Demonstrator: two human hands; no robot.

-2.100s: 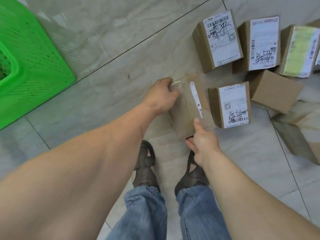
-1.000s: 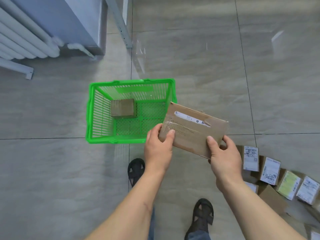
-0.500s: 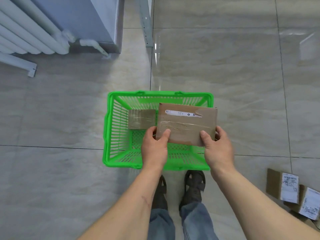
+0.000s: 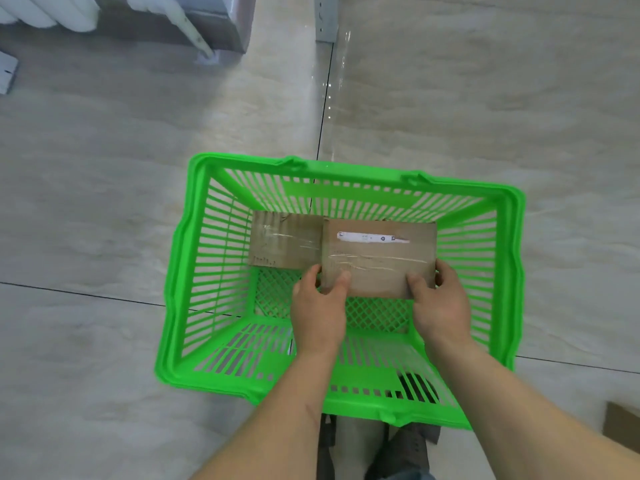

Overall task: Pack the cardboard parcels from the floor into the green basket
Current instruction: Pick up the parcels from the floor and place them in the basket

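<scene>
The green basket (image 4: 180, 265) stands on the floor in front of my feet. Inside it, at the far left, lies a small taped cardboard parcel (image 4: 282, 239). Right beside it is a flat cardboard parcel (image 4: 379, 258) with a white label strip and clear tape, down inside the basket. My left hand (image 4: 318, 306) grips its near left corner, thumb on top. My right hand (image 4: 440, 301) grips its near right corner the same way.
A white radiator (image 4: 48, 10) and a grey cabinet base (image 4: 194, 19) stand at the far left; a metal leg (image 4: 327, 17) rises behind the basket. Another cardboard parcel's corner (image 4: 623, 427) shows at the right edge. My shoes (image 4: 401, 448) touch the basket's near wall.
I carried the flat parcel from the floor pile to the basket. In the last half second both hands lowered it inside, next to the small parcel, and my head came closer.
</scene>
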